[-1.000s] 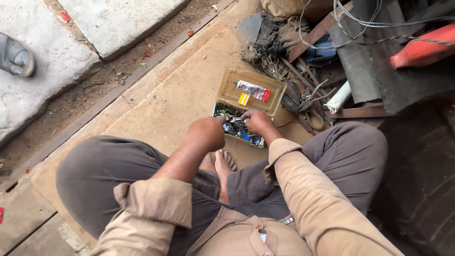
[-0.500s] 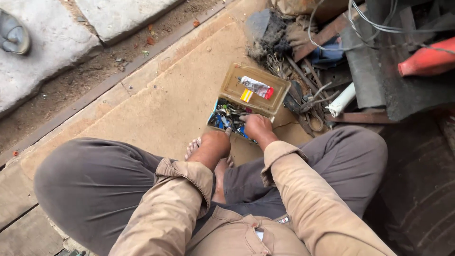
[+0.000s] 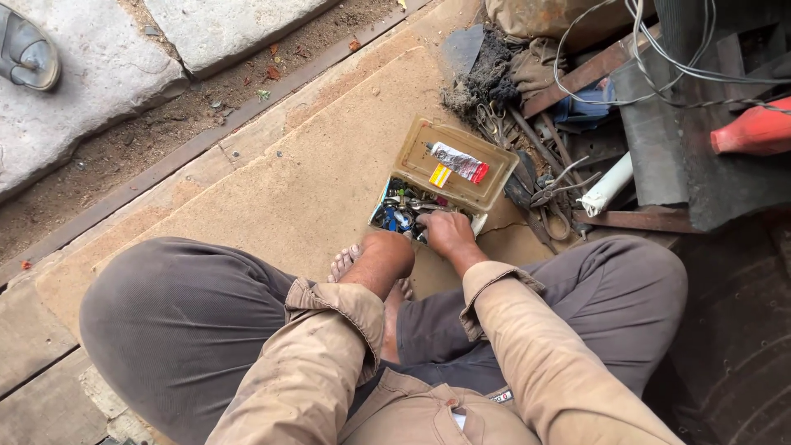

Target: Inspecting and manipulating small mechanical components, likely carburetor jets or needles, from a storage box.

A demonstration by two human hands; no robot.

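Fingers of the right hand (image 3: 445, 232) curl into the open parts box (image 3: 412, 210), whose lid (image 3: 455, 165) lies back away from the person; left hand hidden.

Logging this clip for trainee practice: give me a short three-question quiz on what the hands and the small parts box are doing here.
1. True or false: the right hand reaches into the open parts box.
2. What lies in the box's raised lid? A) scissors B) a small tube C) a shoe
3. What sits on the stone slab at top left?

Key: 1 true. 2 B, the tube. 3 A sandal.
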